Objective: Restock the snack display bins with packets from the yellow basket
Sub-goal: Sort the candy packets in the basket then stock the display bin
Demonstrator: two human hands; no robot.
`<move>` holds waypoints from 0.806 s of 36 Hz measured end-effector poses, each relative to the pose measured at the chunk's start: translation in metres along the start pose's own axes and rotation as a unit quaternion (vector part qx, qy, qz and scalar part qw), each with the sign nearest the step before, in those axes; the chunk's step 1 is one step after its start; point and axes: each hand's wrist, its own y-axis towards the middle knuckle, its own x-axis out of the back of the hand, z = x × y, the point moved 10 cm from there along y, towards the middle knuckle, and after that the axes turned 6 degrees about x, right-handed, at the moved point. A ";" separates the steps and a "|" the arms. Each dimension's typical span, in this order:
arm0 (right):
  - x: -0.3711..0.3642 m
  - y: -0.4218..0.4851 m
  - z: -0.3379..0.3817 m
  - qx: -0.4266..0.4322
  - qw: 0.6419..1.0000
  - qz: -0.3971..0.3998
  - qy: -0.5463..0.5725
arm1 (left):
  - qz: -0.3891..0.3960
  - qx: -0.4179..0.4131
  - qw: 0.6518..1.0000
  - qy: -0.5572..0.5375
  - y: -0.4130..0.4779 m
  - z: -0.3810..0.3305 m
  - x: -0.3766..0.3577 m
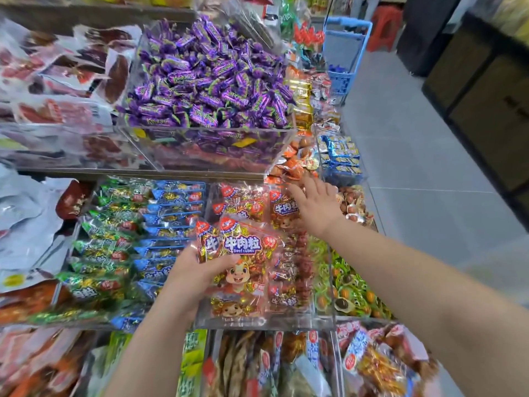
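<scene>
Head view. Left hand [197,270] grips two orange beef-cube packets [243,247], stacked one behind the other, thumb across the front face; they are held upright over the near half of the clear bin [263,322]. Right hand [315,204] reaches to the bin's far end, fingers straight and spread, holding nothing; it lies over the stocked packets [282,210] of the same orange kind, contact cannot be told. Left of the bin: a row of blue packets [171,224], then green packets [106,245]. Shelf above: purple sweets [211,78].
</scene>
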 end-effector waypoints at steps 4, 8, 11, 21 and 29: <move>-0.007 0.009 0.002 0.004 1.000 0.015 -0.012 | 0.011 -0.009 1.000 0.007 -0.001 -0.007 -0.005; -0.014 0.016 -0.002 -0.025 0.998 0.045 -0.033 | 0.008 -0.013 1.000 0.018 0.000 -0.009 -0.003; -0.018 0.018 -0.001 -0.041 0.996 0.077 -0.038 | 0.011 -0.012 1.000 0.008 0.001 -0.009 -0.003; 0.036 -0.018 -0.007 -0.070 0.954 -0.113 0.269 | -0.006 -0.019 1.000 -0.009 0.004 -0.003 -0.007; 0.034 -0.069 0.054 -0.001 0.853 0.156 0.499 | 0.018 -0.023 0.999 0.021 0.002 0.002 -0.030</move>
